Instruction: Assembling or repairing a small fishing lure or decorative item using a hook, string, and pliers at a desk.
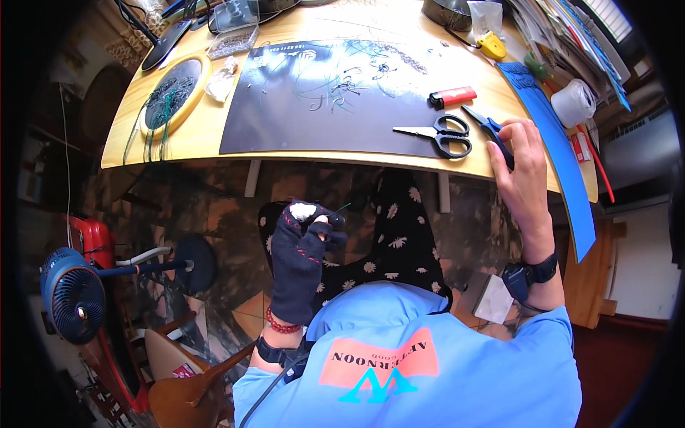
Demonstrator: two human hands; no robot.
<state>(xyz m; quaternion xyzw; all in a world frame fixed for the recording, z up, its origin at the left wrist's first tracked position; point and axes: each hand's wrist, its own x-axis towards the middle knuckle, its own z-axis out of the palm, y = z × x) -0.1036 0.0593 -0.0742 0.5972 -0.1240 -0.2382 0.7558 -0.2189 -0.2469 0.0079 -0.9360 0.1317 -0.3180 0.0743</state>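
Note:
My left hand [303,232], in a dark glove with bare fingertips, is closed in a pinch above my lap. A short end of thin green line [345,207] pokes out from its fingertips; whatever else it holds is hidden. At the table's right front edge, my right hand [524,153] is bare and closed around the blue handles of small pliers [486,123], whose jaws point away to the left. Just left of them lie black-handled scissors [451,135] and a red lighter [452,97]. Several fish hooks with green line [349,82] lie scattered on the dark mat [285,121].
A round yellow-rimmed tray [205,71] holds dark hooks, green lines hanging over the table's front edge. Beside it are crumpled white tissue [222,80] and a clear box [233,41]. A blue strip [564,157] juts past the right edge. A fan [75,296] stands at left.

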